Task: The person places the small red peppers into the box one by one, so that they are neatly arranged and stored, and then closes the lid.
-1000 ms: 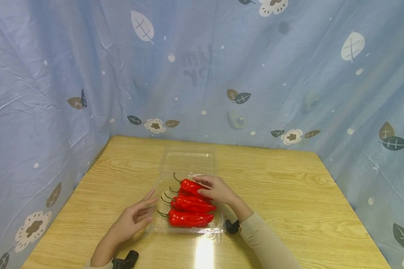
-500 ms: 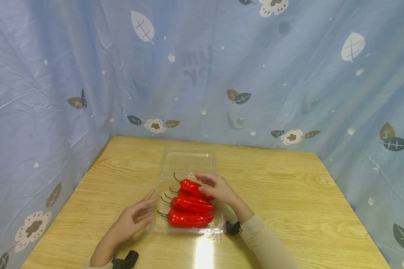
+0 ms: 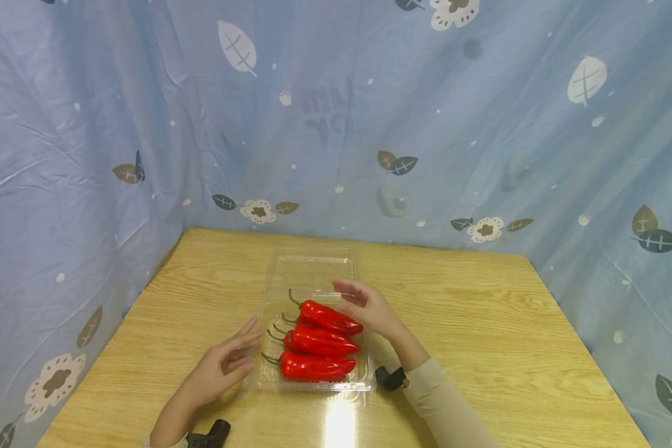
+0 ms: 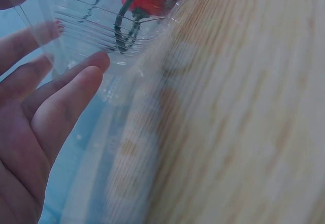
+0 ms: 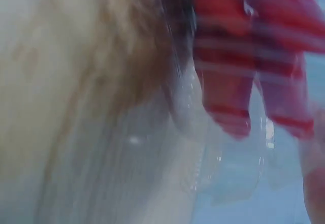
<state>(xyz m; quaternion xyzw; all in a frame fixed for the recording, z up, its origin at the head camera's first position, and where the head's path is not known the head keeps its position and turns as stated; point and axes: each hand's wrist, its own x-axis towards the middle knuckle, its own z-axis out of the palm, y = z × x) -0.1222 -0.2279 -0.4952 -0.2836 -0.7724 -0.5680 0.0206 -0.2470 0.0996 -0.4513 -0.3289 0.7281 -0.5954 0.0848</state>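
Observation:
Several red peppers with green stems lie in a clear plastic clamshell container; the topmost pepper leans on the others. My left hand, fingers relaxed, is at the container's left wall; in the left wrist view its fingertips appear to rest against the clear plastic. Over the container's right side hovers my right hand, fingers loosely bent and holding nothing, just beyond the peppers' tips. The right wrist view is blurred, with red peppers behind clear plastic and part of a finger at the edge.
The container's clear lid lies folded back on the wooden table. Behind the table and along both sides hangs a blue patterned curtain. A black wrist device shows by the right sleeve, another black device by the left.
My right hand has let go of the topmost pepper and drawn back slightly to the right and away. The pepper stays in the container. My left hand has not moved.

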